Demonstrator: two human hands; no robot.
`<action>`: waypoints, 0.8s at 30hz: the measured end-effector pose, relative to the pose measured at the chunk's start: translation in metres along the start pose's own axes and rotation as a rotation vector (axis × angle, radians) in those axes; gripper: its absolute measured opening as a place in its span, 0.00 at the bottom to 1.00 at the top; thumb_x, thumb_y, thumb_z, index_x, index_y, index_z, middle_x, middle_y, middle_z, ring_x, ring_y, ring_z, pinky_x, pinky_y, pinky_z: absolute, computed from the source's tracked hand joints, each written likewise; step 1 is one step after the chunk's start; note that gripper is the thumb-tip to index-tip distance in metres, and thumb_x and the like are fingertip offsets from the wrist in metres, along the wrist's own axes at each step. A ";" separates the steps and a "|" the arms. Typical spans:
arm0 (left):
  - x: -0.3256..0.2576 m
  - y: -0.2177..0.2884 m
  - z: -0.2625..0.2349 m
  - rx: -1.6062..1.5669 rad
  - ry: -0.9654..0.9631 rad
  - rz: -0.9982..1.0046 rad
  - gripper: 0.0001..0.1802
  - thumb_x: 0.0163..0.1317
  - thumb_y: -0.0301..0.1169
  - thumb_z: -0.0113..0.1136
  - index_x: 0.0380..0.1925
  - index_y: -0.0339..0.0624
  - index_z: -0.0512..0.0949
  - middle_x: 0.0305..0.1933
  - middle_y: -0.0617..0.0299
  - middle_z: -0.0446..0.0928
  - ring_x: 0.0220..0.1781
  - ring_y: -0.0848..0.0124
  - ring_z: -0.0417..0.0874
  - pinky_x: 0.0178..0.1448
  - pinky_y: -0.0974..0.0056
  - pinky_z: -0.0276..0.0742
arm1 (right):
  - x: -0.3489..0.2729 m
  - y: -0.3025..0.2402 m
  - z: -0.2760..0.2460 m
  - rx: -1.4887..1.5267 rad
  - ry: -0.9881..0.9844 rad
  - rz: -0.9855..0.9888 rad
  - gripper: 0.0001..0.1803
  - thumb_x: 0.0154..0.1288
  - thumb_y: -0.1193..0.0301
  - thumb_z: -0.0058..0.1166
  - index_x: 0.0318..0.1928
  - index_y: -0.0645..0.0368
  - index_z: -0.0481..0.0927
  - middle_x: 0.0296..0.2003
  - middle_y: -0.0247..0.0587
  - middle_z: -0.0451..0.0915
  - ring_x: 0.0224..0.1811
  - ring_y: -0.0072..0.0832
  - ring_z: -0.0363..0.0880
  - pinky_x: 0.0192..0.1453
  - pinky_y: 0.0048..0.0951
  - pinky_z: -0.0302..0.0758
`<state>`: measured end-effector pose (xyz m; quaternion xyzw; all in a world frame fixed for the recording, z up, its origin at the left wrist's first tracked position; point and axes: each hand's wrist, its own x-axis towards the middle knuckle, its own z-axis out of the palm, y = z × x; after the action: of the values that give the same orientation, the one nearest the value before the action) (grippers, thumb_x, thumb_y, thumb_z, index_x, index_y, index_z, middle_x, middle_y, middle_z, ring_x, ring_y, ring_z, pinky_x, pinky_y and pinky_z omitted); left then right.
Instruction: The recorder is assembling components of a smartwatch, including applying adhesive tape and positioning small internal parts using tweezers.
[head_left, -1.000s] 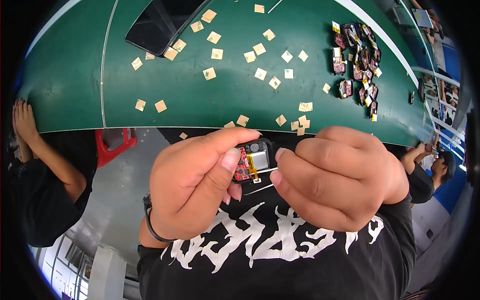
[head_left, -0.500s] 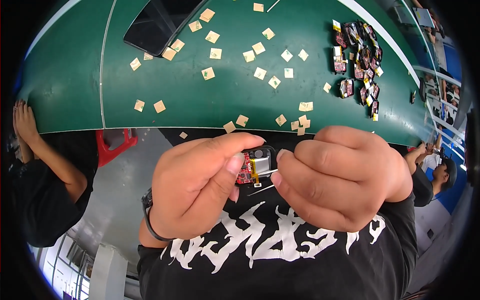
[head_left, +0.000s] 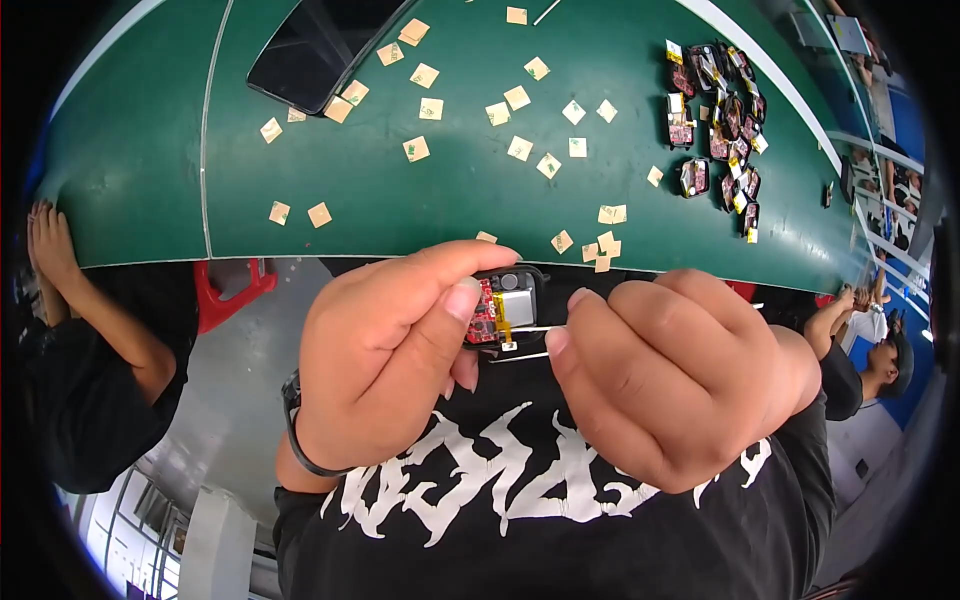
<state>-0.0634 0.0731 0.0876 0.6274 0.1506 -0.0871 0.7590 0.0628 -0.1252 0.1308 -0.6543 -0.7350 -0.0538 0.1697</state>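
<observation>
My left hand [head_left: 385,355] pinches a small black electronic module [head_left: 508,302] with a red circuit board, a silver cell and a yellow flex strip. It is held close to my chest, below the table edge. My right hand [head_left: 675,375] grips thin metal tweezers [head_left: 530,342] whose two tips touch the module by the flex strip. Most of the tweezers is hidden inside my fist.
A green table [head_left: 450,200] carries several scattered tan adhesive squares [head_left: 416,149], a dark tablet [head_left: 322,45] at the far left and a cluster of similar black modules [head_left: 715,120] at the far right. Another person's arm [head_left: 90,310] rests at the left edge; more people sit at the right.
Both hands stay together at my chest. The tweezer tips have shifted slightly against the module; nothing was let go.
</observation>
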 end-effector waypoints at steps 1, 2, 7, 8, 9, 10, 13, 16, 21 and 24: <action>-0.001 0.001 0.001 -0.010 0.015 -0.006 0.15 0.78 0.24 0.49 0.54 0.32 0.82 0.27 0.62 0.80 0.21 0.79 0.80 0.26 0.73 0.72 | 0.001 -0.002 0.002 0.006 0.031 0.022 0.11 0.47 0.78 0.64 0.33 0.70 0.83 0.32 0.50 0.83 0.29 0.34 0.78 0.23 0.29 0.68; -0.002 0.001 0.001 -0.021 0.030 -0.011 0.15 0.78 0.24 0.49 0.54 0.32 0.82 0.27 0.62 0.81 0.21 0.79 0.80 0.26 0.73 0.72 | 0.001 -0.004 0.004 0.012 0.061 0.044 0.12 0.46 0.78 0.64 0.33 0.71 0.83 0.32 0.50 0.83 0.29 0.34 0.78 0.22 0.29 0.68; -0.004 0.002 0.001 -0.016 0.040 0.001 0.15 0.78 0.24 0.49 0.55 0.31 0.82 0.26 0.63 0.81 0.21 0.79 0.80 0.25 0.73 0.72 | 0.000 -0.007 0.012 0.028 0.137 0.064 0.13 0.45 0.78 0.63 0.34 0.72 0.83 0.32 0.51 0.83 0.29 0.33 0.78 0.20 0.27 0.67; -0.004 0.002 0.000 -0.016 0.033 0.010 0.15 0.78 0.24 0.49 0.55 0.31 0.82 0.26 0.63 0.81 0.21 0.79 0.80 0.25 0.73 0.72 | -0.001 -0.007 0.013 0.046 0.163 0.066 0.13 0.45 0.79 0.63 0.34 0.73 0.83 0.32 0.51 0.83 0.29 0.33 0.78 0.20 0.27 0.67; -0.005 0.002 0.000 -0.017 0.033 0.011 0.15 0.78 0.24 0.49 0.55 0.31 0.82 0.26 0.63 0.81 0.21 0.79 0.80 0.25 0.73 0.72 | -0.002 -0.007 0.014 0.046 0.163 0.065 0.13 0.45 0.79 0.63 0.34 0.73 0.83 0.32 0.51 0.83 0.29 0.33 0.78 0.20 0.27 0.67; -0.005 0.001 0.000 -0.027 0.028 0.030 0.15 0.78 0.24 0.49 0.55 0.30 0.82 0.26 0.63 0.80 0.21 0.79 0.80 0.25 0.73 0.72 | -0.003 -0.007 0.014 0.076 0.172 0.066 0.13 0.45 0.79 0.64 0.34 0.73 0.83 0.32 0.51 0.83 0.29 0.33 0.78 0.20 0.27 0.68; -0.008 0.003 0.000 -0.025 0.033 0.031 0.15 0.78 0.23 0.49 0.55 0.30 0.82 0.26 0.63 0.81 0.21 0.79 0.80 0.25 0.73 0.72 | -0.005 -0.005 0.018 0.146 0.194 0.068 0.13 0.46 0.79 0.65 0.35 0.73 0.83 0.33 0.52 0.83 0.29 0.33 0.78 0.21 0.27 0.69; -0.009 0.004 0.000 0.010 0.032 0.020 0.15 0.77 0.23 0.49 0.55 0.30 0.82 0.26 0.63 0.81 0.21 0.79 0.80 0.26 0.73 0.72 | -0.006 -0.003 0.019 0.189 0.196 0.056 0.13 0.47 0.79 0.65 0.36 0.72 0.83 0.33 0.51 0.83 0.30 0.34 0.78 0.22 0.28 0.70; -0.012 0.003 -0.003 0.098 -0.037 0.060 0.18 0.81 0.30 0.47 0.55 0.26 0.81 0.33 0.57 0.83 0.22 0.80 0.79 0.24 0.76 0.72 | -0.005 0.001 0.012 0.192 0.146 0.002 0.12 0.49 0.78 0.66 0.35 0.70 0.83 0.34 0.49 0.83 0.31 0.33 0.78 0.23 0.28 0.71; -0.014 0.002 -0.002 0.117 -0.037 0.091 0.17 0.79 0.27 0.48 0.53 0.26 0.82 0.32 0.58 0.83 0.22 0.80 0.78 0.24 0.75 0.71 | -0.005 0.006 0.011 0.187 0.123 -0.050 0.09 0.49 0.79 0.66 0.33 0.69 0.83 0.33 0.47 0.83 0.31 0.33 0.78 0.24 0.28 0.71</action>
<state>-0.0761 0.0745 0.0936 0.6752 0.1026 -0.0726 0.7269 0.0667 -0.1258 0.1178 -0.6123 -0.7412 -0.0290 0.2734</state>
